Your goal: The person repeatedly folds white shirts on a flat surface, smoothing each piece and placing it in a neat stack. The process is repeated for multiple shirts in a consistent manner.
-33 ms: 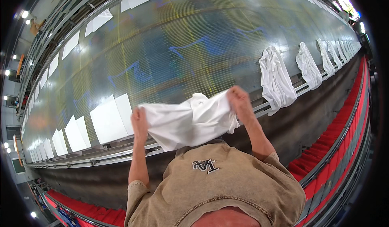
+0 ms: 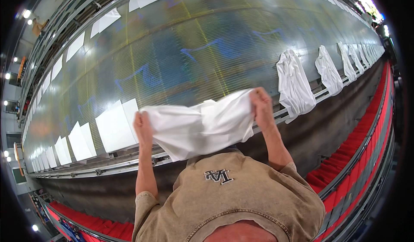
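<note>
A white cloth (image 2: 200,127) is stretched between my two hands above the near edge of the long table. My left hand (image 2: 143,124) is closed on its left end, and my right hand (image 2: 261,104) is closed on its right end. The cloth sags in soft folds in the middle, and its lower part hangs in front of my body. Left of my left hand, a flat white piece (image 2: 115,125) lies on the table. To the right of my right hand, a crumpled white cloth (image 2: 294,86) drapes over the table edge.
The long table (image 2: 172,60) carries yellow lines and blue paint marks. A metal rail (image 2: 116,166) runs along its near edge. More crumpled white cloths (image 2: 329,71) hang farther right, and flat white pieces (image 2: 74,47) line the far edge. Behind me runs a red, railed strip (image 2: 345,155).
My hands have moved apart, the left one leftward and the right one rightward and slightly up. The white cloth is now pulled wider and straighter along its top edge.
</note>
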